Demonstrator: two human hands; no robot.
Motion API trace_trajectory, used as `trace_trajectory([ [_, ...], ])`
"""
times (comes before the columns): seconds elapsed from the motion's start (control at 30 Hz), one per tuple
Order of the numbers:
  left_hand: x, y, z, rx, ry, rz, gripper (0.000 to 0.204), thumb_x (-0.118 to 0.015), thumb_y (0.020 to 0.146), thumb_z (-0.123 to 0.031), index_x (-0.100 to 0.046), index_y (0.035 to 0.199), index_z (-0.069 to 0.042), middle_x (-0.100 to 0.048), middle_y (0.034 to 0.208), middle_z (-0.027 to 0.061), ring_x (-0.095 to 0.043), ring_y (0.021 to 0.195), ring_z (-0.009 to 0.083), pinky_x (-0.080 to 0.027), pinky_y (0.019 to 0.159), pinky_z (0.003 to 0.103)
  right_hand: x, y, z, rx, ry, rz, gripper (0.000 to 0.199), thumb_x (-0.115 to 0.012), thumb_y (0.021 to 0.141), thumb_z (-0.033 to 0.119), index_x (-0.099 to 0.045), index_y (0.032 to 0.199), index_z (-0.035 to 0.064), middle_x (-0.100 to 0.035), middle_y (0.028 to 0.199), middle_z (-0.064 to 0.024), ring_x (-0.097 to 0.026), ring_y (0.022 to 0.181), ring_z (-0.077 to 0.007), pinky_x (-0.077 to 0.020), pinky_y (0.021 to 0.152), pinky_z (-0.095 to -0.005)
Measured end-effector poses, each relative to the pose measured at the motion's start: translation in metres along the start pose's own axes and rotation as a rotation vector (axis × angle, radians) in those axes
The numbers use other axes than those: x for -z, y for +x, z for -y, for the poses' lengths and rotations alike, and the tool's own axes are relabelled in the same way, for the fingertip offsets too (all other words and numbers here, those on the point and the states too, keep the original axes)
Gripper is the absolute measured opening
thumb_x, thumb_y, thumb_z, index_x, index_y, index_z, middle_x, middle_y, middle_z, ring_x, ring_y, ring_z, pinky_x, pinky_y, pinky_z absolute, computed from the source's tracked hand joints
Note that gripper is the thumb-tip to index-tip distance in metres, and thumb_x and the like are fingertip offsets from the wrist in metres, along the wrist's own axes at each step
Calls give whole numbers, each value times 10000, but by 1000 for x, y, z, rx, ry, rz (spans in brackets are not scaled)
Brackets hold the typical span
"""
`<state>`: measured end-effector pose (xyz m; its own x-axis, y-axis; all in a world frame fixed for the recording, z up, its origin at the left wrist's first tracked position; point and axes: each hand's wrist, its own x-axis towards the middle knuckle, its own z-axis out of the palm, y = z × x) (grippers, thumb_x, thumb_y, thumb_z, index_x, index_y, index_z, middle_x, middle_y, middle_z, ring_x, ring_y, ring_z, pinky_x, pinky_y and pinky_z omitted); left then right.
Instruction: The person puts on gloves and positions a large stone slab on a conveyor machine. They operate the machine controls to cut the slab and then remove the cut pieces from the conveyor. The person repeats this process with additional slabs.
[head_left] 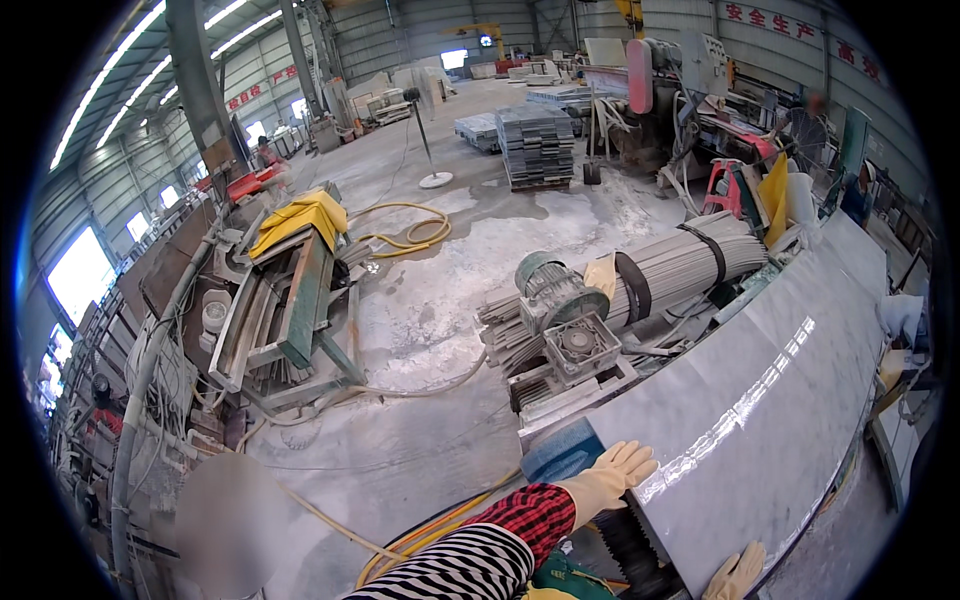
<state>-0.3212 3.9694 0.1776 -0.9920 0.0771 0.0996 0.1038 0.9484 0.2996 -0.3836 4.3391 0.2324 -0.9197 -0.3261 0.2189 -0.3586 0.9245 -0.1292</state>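
Note:
A long, polished, pale grey stone slab (740,370) stretches from the lower middle toward the far right, with a bright strip of light reflected on it. At its near left corner lies my left hand (612,474), in a cream rubber glove, fingers stretched out over the edge. Its arm wears a striped sleeve and a red checked cuff. My right hand (735,573), gloved the same way, rests at the slab's near edge at the bottom; its fingers look extended and its wrist is cut off by the frame. A blue part (562,452) and a black ribbed bellows (638,550) show beside the slab.
Left of the slab sits a dusty motor with gearbox (565,300) by a bundle of strapped strips (690,265). Yellow hoses (420,232) cross the wet floor. A metal frame (300,300) under yellow cloth stands left. Stacked slabs (535,145) and distant people are farther back.

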Motion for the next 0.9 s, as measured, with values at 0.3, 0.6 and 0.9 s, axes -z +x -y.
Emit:
trace_trajectory([
  [0.3, 1, -2, -2, 6, -14, 1, 1070, -879, 671, -299, -322, 1562, -98, -296, 1613, 197, -276, 1478, 421, -214, 1215, 527, -8, 0, -6, -18, 3, 34, 538, -381, 1090, 369, -470, 1509, 43, -420, 1575, -206, -366, 1468, -358, -249, 1227, -486],
  [0.6, -2, -1, -1, 17, 11, 10, 1072, -878, 666, -325, -330, 1561, -108, -303, 1611, 184, -274, 1482, 407, -216, 1220, 513, -2, 1, -1, -34, -29, 50, 529, -394, 1089, 358, -478, 1500, 36, -436, 1562, -210, -371, 1463, -361, -252, 1222, -495],
  [0.9, -9, 0, 1, 10, -2, -26, 1081, -880, 642, -322, -342, 1558, -119, -313, 1607, 177, -283, 1479, 400, -226, 1215, 513, -11, 2, -9, -25, -22, 19, 515, -412, 1082, 347, -504, 1483, 38, -457, 1547, -209, -391, 1449, -363, -254, 1218, -499],
])
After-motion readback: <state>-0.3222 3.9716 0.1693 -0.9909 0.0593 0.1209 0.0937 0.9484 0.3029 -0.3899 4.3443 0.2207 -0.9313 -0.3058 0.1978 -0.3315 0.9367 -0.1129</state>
